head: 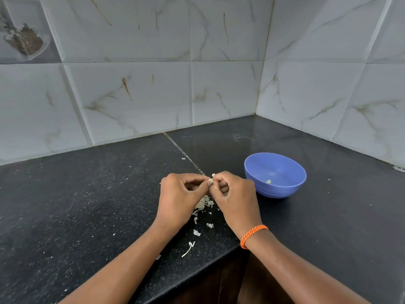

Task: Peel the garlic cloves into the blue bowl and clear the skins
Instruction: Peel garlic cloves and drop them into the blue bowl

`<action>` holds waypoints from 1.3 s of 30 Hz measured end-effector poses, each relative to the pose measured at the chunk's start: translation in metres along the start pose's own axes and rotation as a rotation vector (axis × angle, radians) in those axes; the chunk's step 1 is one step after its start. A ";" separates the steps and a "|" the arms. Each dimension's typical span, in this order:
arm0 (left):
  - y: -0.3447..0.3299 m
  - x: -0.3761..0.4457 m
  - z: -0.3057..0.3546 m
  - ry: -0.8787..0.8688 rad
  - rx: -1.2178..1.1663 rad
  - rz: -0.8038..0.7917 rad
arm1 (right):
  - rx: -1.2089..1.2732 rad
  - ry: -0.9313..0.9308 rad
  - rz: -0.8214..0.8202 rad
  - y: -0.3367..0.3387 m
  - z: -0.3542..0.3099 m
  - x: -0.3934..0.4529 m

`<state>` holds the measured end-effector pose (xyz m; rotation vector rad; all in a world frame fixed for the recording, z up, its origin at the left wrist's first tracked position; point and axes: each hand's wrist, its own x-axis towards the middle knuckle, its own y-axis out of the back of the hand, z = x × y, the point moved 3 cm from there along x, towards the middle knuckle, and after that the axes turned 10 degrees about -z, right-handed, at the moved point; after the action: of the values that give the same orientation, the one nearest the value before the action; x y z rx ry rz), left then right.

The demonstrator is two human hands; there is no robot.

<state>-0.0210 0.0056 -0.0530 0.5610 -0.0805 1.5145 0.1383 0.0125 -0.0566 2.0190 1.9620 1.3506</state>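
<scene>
Two hands meeting over the black counter (pixel 87 205), knuckles up, fingers curled. One garlic clove (pixel 210 182) pinched between them: left hand (pixel 180 198) gripping from 9 o'clock, right hand (pixel 235 197) from 3 o'clock, thumb and forefinger tips closed on it, other fingers folded in. Orange thread band (pixel 252 235) on the right wrist. Blue bowl (pixel 275 174) near the clove at 3 o'clock, just beyond the right hand, apart from it; one small pale piece (pixel 268 181) on its floor, probably a peeled clove. Loose skins (pixel 203 204) heaped on the counter at 6 o'clock from the clove, partly under the hands, with more flakes trailing toward the counter edge.

Probably mid-peel. Best done by holding the clove steady on the left, catching a lifted skin edge with the right thumbnail and drawing it off along the length. Better kept low over the existing heap, for easier sweeping later. Bare clove then to the bowl at 3 o'clock.

Hard to tell how much skin remains: only a small tip of the clove visible. No stock of unpeeled cloves in view, perhaps hidden under the palms. Extent of the heap beneath the hands unclear. Lower counter front cut off.
</scene>
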 end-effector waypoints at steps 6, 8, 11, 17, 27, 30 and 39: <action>0.001 0.001 -0.002 0.005 -0.069 -0.048 | 0.092 0.023 -0.001 0.004 0.003 0.004; 0.002 0.002 -0.003 0.017 -0.089 -0.060 | 0.153 0.021 -0.018 0.005 0.002 0.005; 0.004 0.003 -0.002 0.039 -0.139 -0.064 | 0.223 -0.025 -0.065 0.006 0.003 0.003; 0.009 0.002 0.000 0.086 -0.146 -0.059 | 0.248 0.007 -0.114 0.008 -0.002 0.003; 0.014 0.007 -0.006 0.044 -0.079 -0.053 | 0.170 0.054 -0.056 0.007 0.002 0.007; 0.012 0.006 -0.004 0.055 -0.122 -0.086 | 0.224 0.036 -0.046 0.009 0.004 0.009; 0.007 0.005 -0.003 0.007 -0.096 -0.130 | 0.152 0.073 0.069 0.008 0.001 0.007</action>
<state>-0.0286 0.0114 -0.0514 0.4747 -0.1090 1.3782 0.1438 0.0171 -0.0488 2.1506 2.1055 1.3457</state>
